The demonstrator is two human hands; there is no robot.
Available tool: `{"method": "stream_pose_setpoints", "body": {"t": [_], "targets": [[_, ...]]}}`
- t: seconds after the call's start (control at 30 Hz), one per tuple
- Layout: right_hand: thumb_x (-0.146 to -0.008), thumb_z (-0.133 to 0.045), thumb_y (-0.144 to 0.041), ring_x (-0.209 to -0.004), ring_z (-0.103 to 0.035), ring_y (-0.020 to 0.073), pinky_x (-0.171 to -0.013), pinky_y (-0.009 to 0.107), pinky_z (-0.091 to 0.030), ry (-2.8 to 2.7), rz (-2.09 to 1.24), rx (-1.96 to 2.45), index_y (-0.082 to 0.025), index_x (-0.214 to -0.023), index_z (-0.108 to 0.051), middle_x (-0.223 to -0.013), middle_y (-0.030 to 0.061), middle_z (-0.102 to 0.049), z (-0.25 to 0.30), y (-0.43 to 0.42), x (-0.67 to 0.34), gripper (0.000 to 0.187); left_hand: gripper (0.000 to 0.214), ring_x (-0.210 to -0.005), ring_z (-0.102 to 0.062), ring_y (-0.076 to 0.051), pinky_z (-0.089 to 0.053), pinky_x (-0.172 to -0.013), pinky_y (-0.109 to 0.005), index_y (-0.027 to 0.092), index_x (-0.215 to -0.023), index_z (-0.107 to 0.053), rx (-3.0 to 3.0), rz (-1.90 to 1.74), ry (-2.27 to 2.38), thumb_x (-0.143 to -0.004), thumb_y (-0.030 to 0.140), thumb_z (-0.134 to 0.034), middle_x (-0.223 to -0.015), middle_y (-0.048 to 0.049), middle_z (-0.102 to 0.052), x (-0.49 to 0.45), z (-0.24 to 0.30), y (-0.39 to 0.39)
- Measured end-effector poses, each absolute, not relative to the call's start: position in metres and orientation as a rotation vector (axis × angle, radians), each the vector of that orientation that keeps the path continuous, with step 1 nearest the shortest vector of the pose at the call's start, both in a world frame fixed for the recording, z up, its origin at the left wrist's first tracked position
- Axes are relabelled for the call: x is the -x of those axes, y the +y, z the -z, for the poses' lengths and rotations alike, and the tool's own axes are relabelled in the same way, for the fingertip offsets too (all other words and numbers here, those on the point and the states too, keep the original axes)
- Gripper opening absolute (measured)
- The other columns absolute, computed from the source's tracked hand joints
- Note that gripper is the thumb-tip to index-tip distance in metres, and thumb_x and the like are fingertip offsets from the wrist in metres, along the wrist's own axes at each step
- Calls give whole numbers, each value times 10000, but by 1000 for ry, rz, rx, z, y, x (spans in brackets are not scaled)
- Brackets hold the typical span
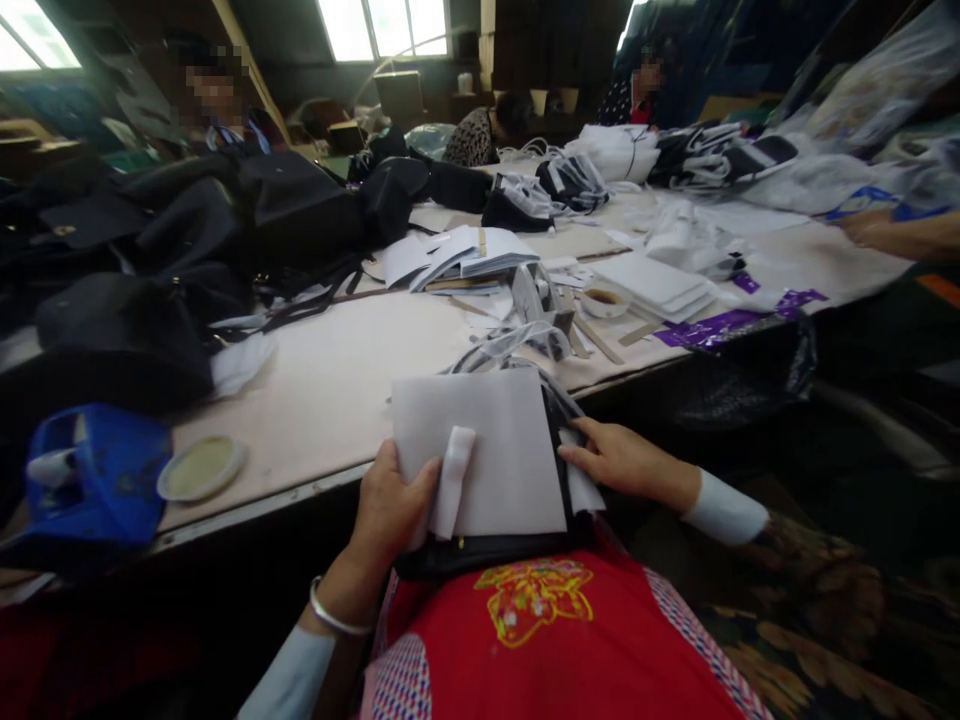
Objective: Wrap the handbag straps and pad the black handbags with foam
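A white rectangular panel [495,440] lies on a black bag piece [480,550] in my lap, against the table's near edge. My left hand [390,500] grips the panel's left edge, thumb on top, beside a white folded strip [454,480] that lies on the panel. My right hand [619,460] rests at the panel's right edge, fingers curled onto the black piece and a white corner [585,490]. A red apron [540,640] covers my lap below.
The worktable [322,380] carries a round dish [201,468], a blue tool holder [94,470], black bags [187,250], stacks of white panels [652,285], a small cup [604,300] and purple strips [720,325]. Other people sit at the far side; another person's arm [900,235] is at right.
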State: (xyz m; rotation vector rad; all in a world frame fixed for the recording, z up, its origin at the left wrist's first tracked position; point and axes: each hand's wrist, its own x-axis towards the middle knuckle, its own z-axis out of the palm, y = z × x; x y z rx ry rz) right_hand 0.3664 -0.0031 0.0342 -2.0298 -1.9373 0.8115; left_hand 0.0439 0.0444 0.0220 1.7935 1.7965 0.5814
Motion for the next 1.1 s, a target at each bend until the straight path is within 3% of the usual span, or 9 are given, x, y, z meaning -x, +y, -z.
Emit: {"method": "stream_pose_setpoints", "body": {"t": [0.13, 0.23, 0.33, 0.43, 0.57, 0.67, 0.77, 0.97, 1.1], "targets": [[-818, -692, -433, -726, -687, 213, -664, 315, -546, -1433, -1040, 1898, -101, -1443, -465, -794, 24, -699, -4, -20, -364, 743, 343, -817, -690, -267, -538, -732, -362, 204, -950, -579, -1767, -616, 1824, -792, 501, -648, -868, -68, -705, -48, -19, 42], [-772, -759, -393, -867, -712, 230, -731, 332, -581, -1047, -1130, 1655, -168, -1491, -392, -956, 41, -729, -6, -34, -359, 838, 349, -814, -692, -260, -540, -738, -361, 191, -967, -597, -1693, -686, 1816, -790, 488, -643, -877, -72, -715, -45, -17, 41], [-743, -816, -386, -964, -706, 232, -809, 342, -583, -859, -1281, 1387, -208, -1364, -537, -1079, 70, -730, -24, -50, -356, 704, 364, -820, -698, -251, -544, -751, -355, 175, -1002, -618, -1606, -760, 1737, -792, 471, -644, -901, -73, -732, -39, -15, 39], [-797, -749, -523, -721, -697, 192, -663, 319, -569, -831, -1496, 1245, -188, -1203, -640, -872, 63, -729, -38, -56, -349, 537, 380, -866, -707, -253, -547, -790, -358, 165, -1047, -631, -1544, -785, 1645, -807, 459, -642, -956, -81, -746, -35, -12, 38], [-817, -686, -588, -456, -522, 121, -452, 249, -420, -1034, -1428, 1473, -179, -1053, -665, -645, -17, -619, -40, -35, -330, 473, 403, -885, -716, -253, -555, -789, -347, 156, -1087, -640, -1485, -807, 1553, -813, 452, -649, -991, -89, -759, -33, -9, 37], [-783, -728, -517, -482, -485, 125, -453, 241, -358, -1451, -1230, 1706, -165, -828, -688, -570, -33, -560, -36, -17, -319, 357, 428, -877, -716, -254, -554, -793, -346, 146, -1112, -652, -1477, -819, 1522, -817, 457, -651, -1000, -96, -762, -28, -8, 33], [-836, -661, -479, -601, -569, 164, -518, 253, -398, -1636, -1161, 1733, -173, -787, -690, -678, 4, -653, -31, -9, -319, 312, 435, -888, -706, -250, -547, -796, -340, 142, -1121, -663, -1445, -816, 1453, -827, 461, -643, -1014, -93, -762, -19, -5, 28], [-896, -558, -478, -619, -545, 168, -574, 274, -374, -1778, -607, 1890, -194, -712, -601, -650, 10, -603, -21, -13, -334, 341, 352, -719, -639, -196, -476, -619, -268, 155, -860, -682, -1459, -634, 1428, -821, 500, -626, -784, -28, -718, -12, 0, 20], [-898, -533, -468, -627, -559, 174, -574, 277, -385, -1779, -776, 1919, -185, -740, -615, -677, 24, -627, -18, -25, -341, 334, 336, -626, -555, -156, -388, -560, -248, 178, -721, -635, -1658, -500, 1504, -846, 487, -595, -656, 10, -635, -14, -4, 18]]}}
